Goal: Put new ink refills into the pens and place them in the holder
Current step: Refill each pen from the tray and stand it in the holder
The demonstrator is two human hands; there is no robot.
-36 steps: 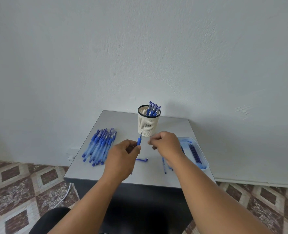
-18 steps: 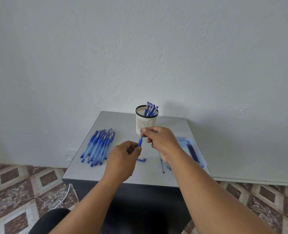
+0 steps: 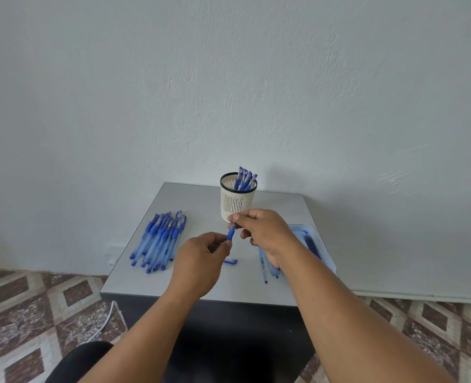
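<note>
My left hand (image 3: 201, 261) grips a blue pen (image 3: 230, 234) by its lower part, most of the barrel hidden in the fist. My right hand (image 3: 267, 233) pinches the pen's upper tip between thumb and finger. Both hands hover above the grey table (image 3: 190, 283), just in front of the white slotted holder (image 3: 237, 203), which stands upright with several blue pens in it. A heap of several blue pens (image 3: 159, 241) lies on the table's left side. A loose blue cap (image 3: 231, 261) lies on the table under my hands.
A clear tray (image 3: 322, 244) with dark blue refills sits at the table's right edge, partly behind my right forearm. A few loose refills or pen parts (image 3: 264, 269) lie beside it. A white wall rises behind; patterned floor tiles and a white cable (image 3: 104, 324) lie below left.
My right hand rose from beside the left hand to the pen's top end and pinched it. My left hand kept its grip and barely moved.
</note>
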